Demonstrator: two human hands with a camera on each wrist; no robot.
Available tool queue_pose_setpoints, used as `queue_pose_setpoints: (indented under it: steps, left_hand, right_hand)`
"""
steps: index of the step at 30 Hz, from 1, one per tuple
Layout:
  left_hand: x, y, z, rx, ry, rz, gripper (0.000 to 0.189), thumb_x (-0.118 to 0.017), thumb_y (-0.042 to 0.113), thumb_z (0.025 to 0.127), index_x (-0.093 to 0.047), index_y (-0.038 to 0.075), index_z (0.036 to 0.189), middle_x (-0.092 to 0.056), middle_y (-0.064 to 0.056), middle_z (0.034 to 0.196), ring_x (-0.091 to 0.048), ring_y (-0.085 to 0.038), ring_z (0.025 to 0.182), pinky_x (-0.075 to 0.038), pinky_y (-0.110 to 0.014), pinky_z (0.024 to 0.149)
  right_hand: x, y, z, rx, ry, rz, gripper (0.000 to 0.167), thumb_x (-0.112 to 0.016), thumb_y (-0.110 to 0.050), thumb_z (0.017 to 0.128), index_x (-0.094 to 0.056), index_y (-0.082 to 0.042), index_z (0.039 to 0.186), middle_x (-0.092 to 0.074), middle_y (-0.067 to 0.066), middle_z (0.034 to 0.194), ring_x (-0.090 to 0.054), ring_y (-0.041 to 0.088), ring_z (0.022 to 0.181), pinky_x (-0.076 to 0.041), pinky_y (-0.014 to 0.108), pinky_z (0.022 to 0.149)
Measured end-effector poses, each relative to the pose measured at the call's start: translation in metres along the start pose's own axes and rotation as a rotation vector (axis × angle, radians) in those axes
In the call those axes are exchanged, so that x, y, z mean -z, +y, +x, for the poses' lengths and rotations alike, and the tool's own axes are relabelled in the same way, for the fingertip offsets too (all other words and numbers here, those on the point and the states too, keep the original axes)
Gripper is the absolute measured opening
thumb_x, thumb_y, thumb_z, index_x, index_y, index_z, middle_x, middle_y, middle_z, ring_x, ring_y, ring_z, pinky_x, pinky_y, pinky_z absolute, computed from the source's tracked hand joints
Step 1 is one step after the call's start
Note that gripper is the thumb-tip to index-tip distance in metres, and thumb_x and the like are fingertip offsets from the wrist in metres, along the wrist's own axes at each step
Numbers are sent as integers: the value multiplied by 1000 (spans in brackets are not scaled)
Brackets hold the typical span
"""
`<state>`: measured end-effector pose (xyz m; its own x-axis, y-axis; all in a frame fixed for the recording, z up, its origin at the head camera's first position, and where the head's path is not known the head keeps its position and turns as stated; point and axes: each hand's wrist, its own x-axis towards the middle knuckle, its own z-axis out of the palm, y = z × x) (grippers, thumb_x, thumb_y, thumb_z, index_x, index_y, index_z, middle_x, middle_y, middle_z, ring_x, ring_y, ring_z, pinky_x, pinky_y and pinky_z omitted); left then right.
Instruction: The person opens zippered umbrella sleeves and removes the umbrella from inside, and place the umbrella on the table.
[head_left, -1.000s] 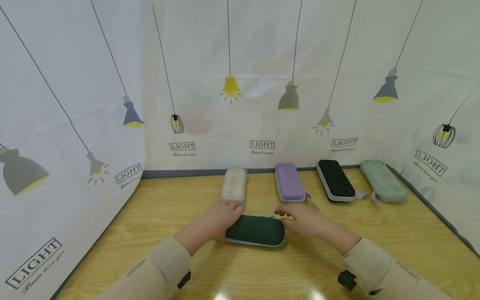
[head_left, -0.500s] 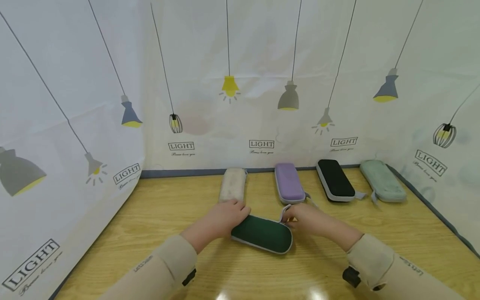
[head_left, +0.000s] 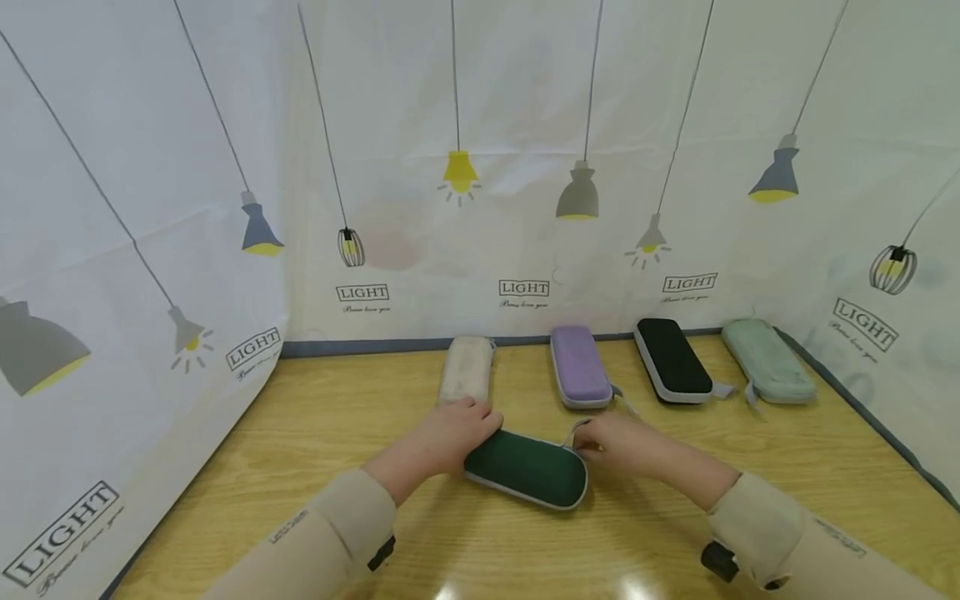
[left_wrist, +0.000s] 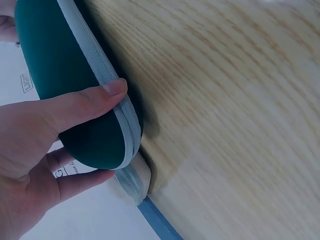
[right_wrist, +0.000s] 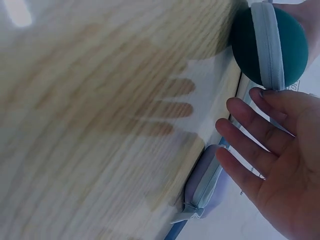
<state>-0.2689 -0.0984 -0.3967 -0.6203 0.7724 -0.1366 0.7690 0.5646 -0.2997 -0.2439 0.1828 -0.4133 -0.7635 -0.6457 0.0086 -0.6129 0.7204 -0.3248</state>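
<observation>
The dark-green oblong fabric case, in from the back edge of the desk, could swivel if the left grip, clasping one end, loosens while the right grip — seemingly pinching its grey fabric strap — tugs.

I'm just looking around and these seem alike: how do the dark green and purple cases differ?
The dark green case is held by the left grip; the purple case lies unheld on the table. Seen from the head camera, the dark green case points mostly sideways, the purple case mostly front to back. Both are oblong with rounded ends and grey edge bands.
</observation>
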Motion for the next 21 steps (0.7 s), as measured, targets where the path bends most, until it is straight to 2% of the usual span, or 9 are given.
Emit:
queue_pose_setpoints:
  steps: [6, 11, 16, 21]
  left_hand:
    - [5, -2, 5, 29, -62, -48, 72, -92, 31, 66, -51, 17, 124, -54, -2, 118, -53, -21, 102, -48, -33, 89]
    - [5, -3, 8, 54, -82, -119, 74, -93, 28, 65, -54, 18, 128, -55, -2, 122, -54, -22, 106, -47, -34, 92]
    - [2, -5, 8, 59, -62, -164, 76, -92, 29, 66, -57, 18, 132, -58, -1, 122, -57, -20, 107, -47, -33, 93]
    - [3, -6, 8, 73, -32, -229, 74, -92, 28, 67, -57, 17, 131, -62, 0, 117, -59, -19, 105, -48, -33, 91]
  right_hand:
    - [-2, 3, -11, -4, -11, -22, 7, -66, -9, 92, -71, -13, 89, -66, -8, 84, -59, 6, 75, -52, 31, 69]
    - [-3, 3, -21, -17, -16, -29, 11, -65, -10, 92, -68, -16, 84, -59, -13, 77, -50, 2, 67, -47, 27, 62]
    - [-4, 2, -28, -6, -10, -57, 21, -64, -9, 92, -59, -19, 74, -45, -14, 66, -40, 3, 60, -38, 26, 56]
    - [-5, 2, -30, -22, -11, -69, 24, -63, -8, 92, -57, -20, 72, -43, -13, 64, -39, 3, 58, -36, 26, 54]
